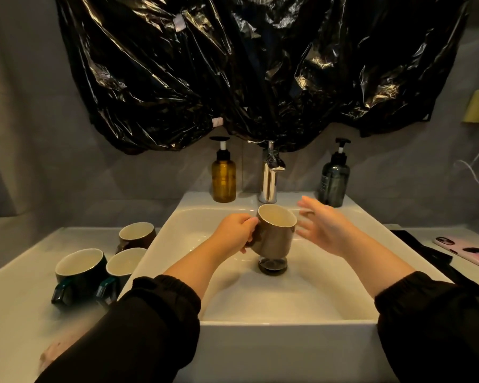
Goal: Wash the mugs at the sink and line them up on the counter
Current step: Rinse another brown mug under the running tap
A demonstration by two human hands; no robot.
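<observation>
Black sleeves (pixel 161 313) reach over the sink's front rim (pixel 288 324) into the wide white basin, which has room on all sides. The left hand (pixel 234 230) grips the brown mug (pixel 274 236) at its handle side, above the drain (pixel 273 265) and in front of the tap (pixel 268 178). The mug is nearly upright, its mouth tipped toward the camera. The right hand (pixel 322 228) hovers just beside it, fingers spread, holding nothing. Three more mugs (pixel 79 269) crowd the counter (pixel 17 299) left of the sink.

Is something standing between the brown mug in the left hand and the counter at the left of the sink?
Only the sink's raised left wall, which the brown mug in the left hand must clear. Three mugs already stand just beyond it on the counter.
</observation>
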